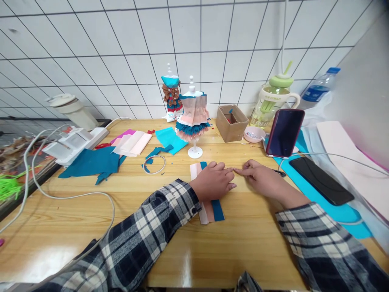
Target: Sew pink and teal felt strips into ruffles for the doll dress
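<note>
So it's a light wood counter (249, 251), bit shiny. Small dress form (193, 117) in ruffles, another (172, 97) behind it, open cardboard box (232, 123), pink dish (254, 134), white ring (154, 164), and teal scraps (94, 162) over on the left by a power strip (77, 144).

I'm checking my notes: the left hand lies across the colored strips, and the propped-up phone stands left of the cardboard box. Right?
Not quite: the head view shows the propped-up phone to the right of the cardboard box. The left hand does lie across the colored strips.
</note>
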Demonstrator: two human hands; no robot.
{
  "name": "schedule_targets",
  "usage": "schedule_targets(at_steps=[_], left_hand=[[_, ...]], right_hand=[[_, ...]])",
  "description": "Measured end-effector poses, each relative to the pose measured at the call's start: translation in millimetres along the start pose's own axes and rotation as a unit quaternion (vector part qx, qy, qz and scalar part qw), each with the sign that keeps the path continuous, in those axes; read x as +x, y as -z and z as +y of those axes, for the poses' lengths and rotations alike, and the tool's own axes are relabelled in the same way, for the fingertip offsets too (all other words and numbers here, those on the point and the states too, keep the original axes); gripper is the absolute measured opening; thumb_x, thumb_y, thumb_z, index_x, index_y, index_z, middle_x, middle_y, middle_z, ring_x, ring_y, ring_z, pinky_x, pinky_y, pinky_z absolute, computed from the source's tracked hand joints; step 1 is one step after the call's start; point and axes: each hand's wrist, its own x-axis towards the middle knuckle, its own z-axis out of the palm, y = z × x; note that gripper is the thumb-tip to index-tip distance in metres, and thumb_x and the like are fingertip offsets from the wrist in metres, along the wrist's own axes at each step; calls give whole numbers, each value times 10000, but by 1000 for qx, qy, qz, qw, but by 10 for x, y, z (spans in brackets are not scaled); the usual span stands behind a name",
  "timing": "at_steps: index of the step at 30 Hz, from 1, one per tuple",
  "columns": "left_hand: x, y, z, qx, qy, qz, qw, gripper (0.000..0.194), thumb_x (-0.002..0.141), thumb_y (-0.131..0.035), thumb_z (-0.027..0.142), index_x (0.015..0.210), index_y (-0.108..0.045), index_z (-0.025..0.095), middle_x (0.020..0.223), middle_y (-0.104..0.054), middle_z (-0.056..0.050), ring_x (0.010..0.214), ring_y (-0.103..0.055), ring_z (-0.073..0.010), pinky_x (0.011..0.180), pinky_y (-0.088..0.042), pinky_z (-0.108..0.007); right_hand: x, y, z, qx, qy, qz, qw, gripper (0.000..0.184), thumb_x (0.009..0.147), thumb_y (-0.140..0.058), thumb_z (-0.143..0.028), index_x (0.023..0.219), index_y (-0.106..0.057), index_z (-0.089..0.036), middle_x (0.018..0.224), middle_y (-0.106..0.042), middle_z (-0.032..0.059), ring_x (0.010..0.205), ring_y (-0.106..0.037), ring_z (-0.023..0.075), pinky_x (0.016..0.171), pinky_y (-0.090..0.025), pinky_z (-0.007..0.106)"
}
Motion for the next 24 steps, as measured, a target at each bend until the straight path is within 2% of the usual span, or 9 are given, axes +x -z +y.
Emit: schedule_targets(at_steps=[7,13,16,19,24], left_hand=[[-8,-20,10,25,-6,16,1000,333,977,-378,416,1013,-600,171,1253,-611,-66,964,-513,-226,788,-322,-400],[-11,-37,-5,9,5,10,1000,376,981,-345,439,1009,-605,169,1267,-605,-63,953,-501,-233,788,-318,-404],[-28,-40,-15,-14,14,4,1000,387,977,-349,453,1019,-605,166,1299,-595,-60,958,-498,-236,796,-317,-409],[-61,0,-42,-46,22,11,999,371,964,-384,464,1019,-607,172,1284,-610,-61,1005,-485,-244,826,-316,-408],[-150,139,-172,-110,65,69,989,368,966,-368,457,898,-610,189,1257,-632,-33,1032,-468,-241,867,-309,-418]], right_hand=[[54,-80,24,95,-30,39,994,444,855,-450,-108,1162,-691,-321,1003,-620,35,906,-620,150,829,-453,251],[69,-81,175,67,-100,54,991,393,881,-454,-182,1177,-688,-291,1030,-681,52,926,-640,200,817,-473,299],[59,-53,172,76,-82,69,991,366,881,-472,-201,1148,-703,-293,1014,-696,43,920,-644,192,802,-473,286],[55,-25,56,114,-47,76,989,327,891,-495,-259,1138,-706,-296,1004,-697,31,877,-645,174,767,-475,269],[60,-9,-138,113,-20,65,991,333,893,-495,-257,1156,-696,-294,987,-690,23,870,-642,164,765,-465,252]])
